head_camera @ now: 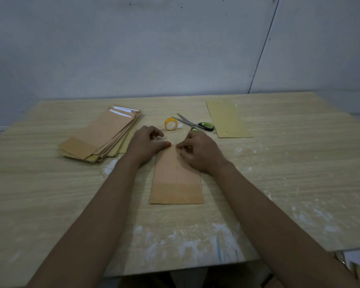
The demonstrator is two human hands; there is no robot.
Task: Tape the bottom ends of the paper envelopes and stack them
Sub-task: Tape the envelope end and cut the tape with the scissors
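A pale wood-grain table [279,163], smeared with white powdery patches near its front edge, carries everything. A fanned stack of brown envelopes [101,136] lies at the left, one envelope [176,183] lies flat at the middle with both hands resting on its far end, and a single yellowish envelope [228,119] lies well apart at the right. Behind the middle envelope a roll of tape [170,124] stands on its edge just beside scissors [195,124] with green and black handles.
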